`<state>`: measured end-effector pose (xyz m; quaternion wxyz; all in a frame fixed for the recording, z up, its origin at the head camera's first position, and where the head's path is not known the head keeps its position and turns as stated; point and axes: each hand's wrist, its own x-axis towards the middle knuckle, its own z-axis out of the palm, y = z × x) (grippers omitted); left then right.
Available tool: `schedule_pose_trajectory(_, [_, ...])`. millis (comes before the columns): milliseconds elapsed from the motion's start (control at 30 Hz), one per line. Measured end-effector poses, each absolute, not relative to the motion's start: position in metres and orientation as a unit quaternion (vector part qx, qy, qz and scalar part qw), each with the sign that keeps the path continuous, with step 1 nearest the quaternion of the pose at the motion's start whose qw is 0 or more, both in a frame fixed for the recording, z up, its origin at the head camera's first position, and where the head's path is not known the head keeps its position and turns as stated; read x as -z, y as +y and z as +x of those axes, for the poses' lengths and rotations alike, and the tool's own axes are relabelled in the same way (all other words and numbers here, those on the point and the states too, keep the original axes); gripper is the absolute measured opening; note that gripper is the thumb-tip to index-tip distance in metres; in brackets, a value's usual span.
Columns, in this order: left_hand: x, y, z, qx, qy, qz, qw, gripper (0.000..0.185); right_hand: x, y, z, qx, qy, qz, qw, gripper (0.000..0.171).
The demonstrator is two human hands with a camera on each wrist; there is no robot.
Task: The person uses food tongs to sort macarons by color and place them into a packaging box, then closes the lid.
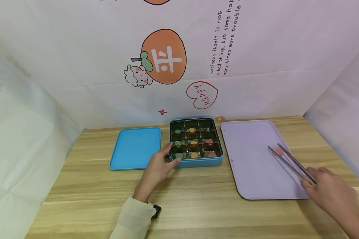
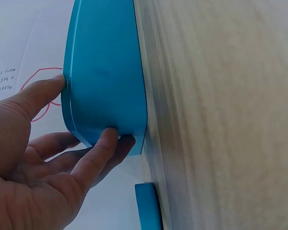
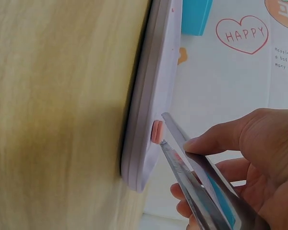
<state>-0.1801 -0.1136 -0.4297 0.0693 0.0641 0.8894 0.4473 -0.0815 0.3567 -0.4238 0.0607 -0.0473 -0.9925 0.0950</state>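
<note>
Wooden desk (image 1: 197,199) carries a box (image 1: 196,162), steadied by the left hand (image 1: 160,164) with fingers spread on its corner. Right hand (image 1: 332,192) pinches tongs (image 1: 291,163) around a pink piece (image 1: 278,151) resting on the tray (image 1: 251,166); best to ease the squeeze gently so the piece lies flat.

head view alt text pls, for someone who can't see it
A person's right hand holds metal tongs whose tips pinch a small pink piece over a lilac tray. Their left hand touches a blue tin of coloured pieces; its lid lies alongside on the wooden table.
</note>
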Motion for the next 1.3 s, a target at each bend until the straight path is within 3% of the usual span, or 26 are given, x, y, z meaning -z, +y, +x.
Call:
schedule_pose_trajectory(333, [0.43,-0.114,-0.181,-0.449,0.889,0.065,0.07,0.075,0.433,0.362,-0.084,-0.1,-0.992,-0.039,0.067,0.039])
schedule_pose_trajectory(567, [0.43,-0.114,-0.181,-0.452,0.887,0.069,0.071,0.075,0.43,0.353,-0.085,-0.09,-0.99,-0.011,0.106,0.038])
schedule_pose_trajectory(1300, [0.431,-0.113,-0.181,-0.451,0.887,0.067,0.07,0.075,0.389,0.267,-0.119,-0.081,-0.973,0.101,0.19,0.034])
